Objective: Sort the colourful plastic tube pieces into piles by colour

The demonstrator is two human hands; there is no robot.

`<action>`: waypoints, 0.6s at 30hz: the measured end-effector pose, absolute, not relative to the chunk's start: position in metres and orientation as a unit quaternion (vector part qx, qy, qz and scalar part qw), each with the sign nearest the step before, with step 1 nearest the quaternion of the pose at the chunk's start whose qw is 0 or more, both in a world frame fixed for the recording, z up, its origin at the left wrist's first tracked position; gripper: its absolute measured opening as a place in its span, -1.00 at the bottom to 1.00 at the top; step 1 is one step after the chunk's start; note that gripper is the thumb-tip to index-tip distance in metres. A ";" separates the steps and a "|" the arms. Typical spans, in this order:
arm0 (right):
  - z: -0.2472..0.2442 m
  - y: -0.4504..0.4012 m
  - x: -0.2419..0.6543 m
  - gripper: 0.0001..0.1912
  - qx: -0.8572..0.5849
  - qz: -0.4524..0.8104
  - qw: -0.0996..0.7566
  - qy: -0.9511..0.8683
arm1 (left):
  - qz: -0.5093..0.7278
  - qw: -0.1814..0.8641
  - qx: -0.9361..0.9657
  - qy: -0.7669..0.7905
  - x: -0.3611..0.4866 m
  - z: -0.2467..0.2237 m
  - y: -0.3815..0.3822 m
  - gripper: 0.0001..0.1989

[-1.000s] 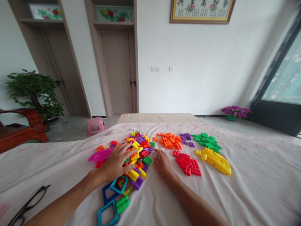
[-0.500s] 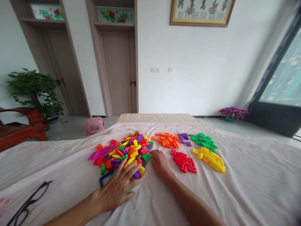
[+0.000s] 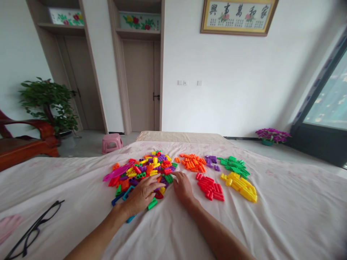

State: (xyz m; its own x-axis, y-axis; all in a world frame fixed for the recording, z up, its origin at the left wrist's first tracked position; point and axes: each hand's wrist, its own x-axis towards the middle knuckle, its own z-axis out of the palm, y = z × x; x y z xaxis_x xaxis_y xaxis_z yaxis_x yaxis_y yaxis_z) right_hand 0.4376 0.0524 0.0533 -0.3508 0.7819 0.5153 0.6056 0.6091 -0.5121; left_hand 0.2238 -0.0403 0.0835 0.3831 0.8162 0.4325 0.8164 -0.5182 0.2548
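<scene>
- Plastic pieces lie heaped on the cloth.
- Left hand is over their near edge, right hand beside them.
- Whether either grip holds anything, I can't tell.

You've got black glasses lying on your left, a pink stool further back, some leafy plant, purple flowers way right, framed calligraphy up high.

Glossy plast. blocks w/ matt cloth
</scene>
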 end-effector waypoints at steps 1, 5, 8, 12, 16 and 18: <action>0.055 0.050 0.437 -0.62 -0.407 0.113 0.389 -0.819 | -0.277 -0.002 -0.821 -0.499 0.222 0.081 -0.041 -0.37; 0.063 0.034 0.434 -0.68 -0.309 0.109 0.378 -0.866 | -0.324 0.020 -0.767 -0.554 0.215 0.071 -0.043 -0.40; 0.070 0.024 0.431 -0.69 -0.252 0.110 0.338 -0.900 | -0.313 0.043 -0.761 -0.566 0.212 0.068 -0.043 -0.56; 0.071 0.020 0.424 -0.62 -0.232 0.090 0.311 -0.917 | -0.312 0.055 -0.759 -0.569 0.212 0.069 -0.042 -0.68; 0.068 0.021 0.416 -0.70 -0.263 0.079 0.314 -0.909 | -0.312 0.054 -0.775 -0.548 0.213 0.067 -0.041 -0.70; 0.068 0.022 0.415 -0.76 -0.270 0.090 0.320 -0.904 | -0.311 0.056 -0.778 -0.543 0.212 0.066 -0.041 -0.70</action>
